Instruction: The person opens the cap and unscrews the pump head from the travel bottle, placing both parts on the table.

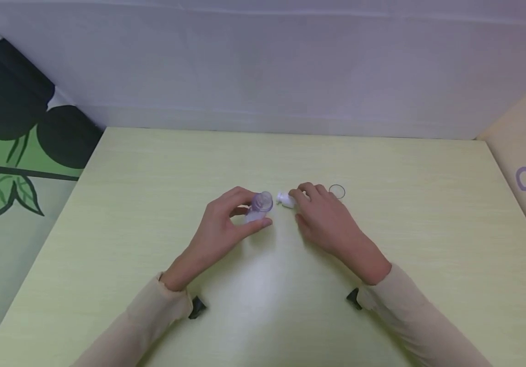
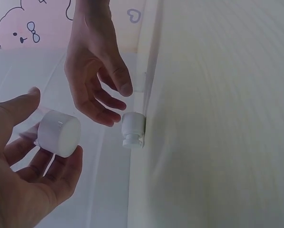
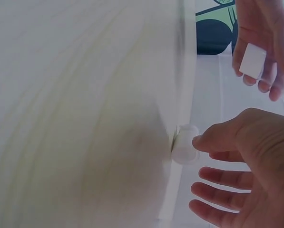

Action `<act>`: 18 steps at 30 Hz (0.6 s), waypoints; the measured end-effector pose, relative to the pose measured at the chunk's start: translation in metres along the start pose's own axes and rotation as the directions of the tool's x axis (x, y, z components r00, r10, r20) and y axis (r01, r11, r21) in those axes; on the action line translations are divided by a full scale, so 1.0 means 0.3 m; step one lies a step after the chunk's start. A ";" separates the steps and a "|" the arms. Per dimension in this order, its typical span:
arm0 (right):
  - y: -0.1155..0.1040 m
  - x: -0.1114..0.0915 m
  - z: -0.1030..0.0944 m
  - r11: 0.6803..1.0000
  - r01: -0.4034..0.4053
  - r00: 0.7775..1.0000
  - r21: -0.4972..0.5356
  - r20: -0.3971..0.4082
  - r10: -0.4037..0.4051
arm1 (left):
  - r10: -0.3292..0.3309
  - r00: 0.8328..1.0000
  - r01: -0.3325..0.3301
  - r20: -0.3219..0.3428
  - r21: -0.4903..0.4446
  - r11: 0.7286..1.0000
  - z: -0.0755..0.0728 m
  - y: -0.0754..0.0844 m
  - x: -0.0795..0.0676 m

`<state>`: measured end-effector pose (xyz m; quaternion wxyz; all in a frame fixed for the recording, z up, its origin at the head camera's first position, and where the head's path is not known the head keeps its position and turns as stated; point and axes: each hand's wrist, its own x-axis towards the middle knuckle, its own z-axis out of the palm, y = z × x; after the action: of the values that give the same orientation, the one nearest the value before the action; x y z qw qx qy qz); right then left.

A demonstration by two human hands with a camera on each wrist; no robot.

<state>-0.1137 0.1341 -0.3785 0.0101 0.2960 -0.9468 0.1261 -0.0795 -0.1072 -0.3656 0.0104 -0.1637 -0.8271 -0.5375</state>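
Observation:
My left hand (image 1: 226,216) holds a small white cylinder with a see-through purple-tinted top (image 1: 262,202) between thumb and fingers, raised off the table. In the left wrist view this cylinder (image 2: 60,133) shows a smooth, flat round end. A smaller white bottle-shaped piece (image 1: 286,200) with a narrow neck lies on the table, the neck pointing toward my left hand. Over its wide end hovers my right hand (image 1: 324,219), fingers loosely bent and nothing between them. In the left wrist view, a slight gap separates the right fingertips from the bottle-shaped piece (image 2: 133,128).
A thin dark ring (image 1: 337,191) lies on the pale wooden table (image 1: 153,168), just beyond my right hand. A white cloth wall (image 1: 263,66) rises at the table's far edge. Panels with printed drawings stand at the left and right.

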 end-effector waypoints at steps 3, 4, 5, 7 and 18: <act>-0.006 -0.017 -0.011 1.000 0.002 1.000 0.004 -0.014 -0.002 | -0.026 1.000 0.026 -0.013 -0.023 0.999 -0.004 -0.012 0.013; -0.008 -0.023 -0.015 1.000 0.002 1.000 0.005 -0.018 -0.002 | -0.038 0.999 0.037 -0.017 -0.036 0.999 -0.006 -0.016 0.018; -0.010 -0.029 -0.019 1.000 0.001 1.000 0.007 -0.020 -0.001 | -0.048 0.999 0.047 -0.020 -0.051 0.998 -0.007 -0.019 0.022; -0.014 -0.041 -0.027 1.000 0.003 1.000 0.008 -0.023 -0.003 | -0.069 0.997 0.067 -0.024 -0.072 0.995 -0.011 -0.023 0.033; -0.025 -0.100 -0.051 0.999 0.045 0.998 -0.009 -0.051 -0.045 | -0.151 0.988 0.150 -0.016 -0.032 0.988 -0.032 -0.055 0.118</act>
<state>-0.0857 0.1486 -0.3648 0.0385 0.3138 -0.9398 0.1298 -0.1192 -0.1126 -0.3694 -0.0251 -0.0961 -0.8286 -0.5510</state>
